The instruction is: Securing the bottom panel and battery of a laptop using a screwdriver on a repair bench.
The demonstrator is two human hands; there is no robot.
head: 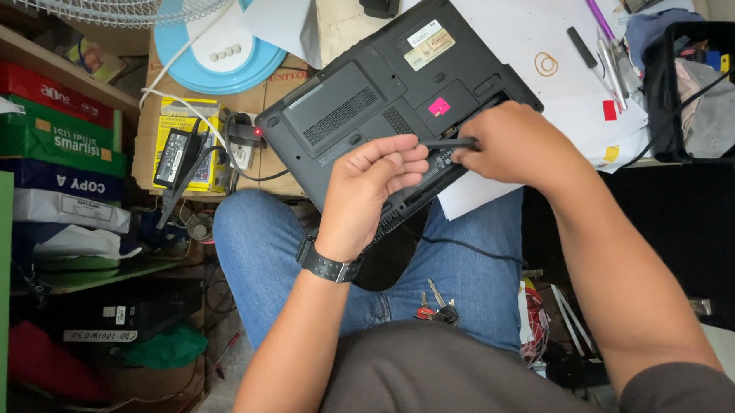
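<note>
Gripping slim black tool (451, 143) over matte laptop (379, 90)

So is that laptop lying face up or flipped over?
Flipped over: the laptop shows its underside, with vents, panels and stickers facing up.

Matt black plastic laptop (363, 99) underside

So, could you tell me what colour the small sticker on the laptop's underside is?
Bright pink sticker on the dark grey laptop, clearest in the head view.
</note>
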